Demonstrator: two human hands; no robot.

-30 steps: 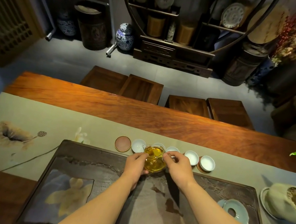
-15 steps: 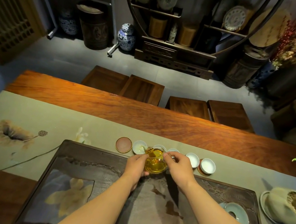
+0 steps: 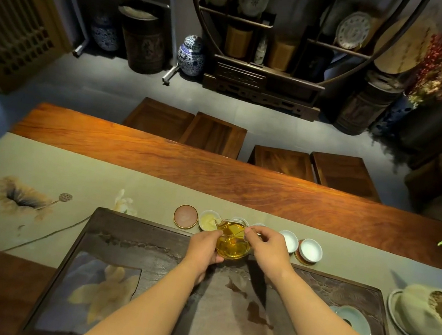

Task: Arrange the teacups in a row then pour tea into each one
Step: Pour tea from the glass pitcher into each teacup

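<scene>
Two hands grip a glass pitcher (image 3: 232,241) of amber tea between them: the left hand (image 3: 202,250) clamps its lower left side, the right hand (image 3: 268,247) pinches its rim at the right. Its spout tilts over the leftmost teacup (image 3: 208,220), which holds pale tea. Other white teacups (image 3: 310,249) stand in a row on the counter (image 3: 213,174) beside a round coaster (image 3: 185,216), just beyond the tea tray (image 3: 144,245).

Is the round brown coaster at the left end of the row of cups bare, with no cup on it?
Yes: the brown coaster lies bare left of the leftmost teacup, its whole top face showing.
</scene>
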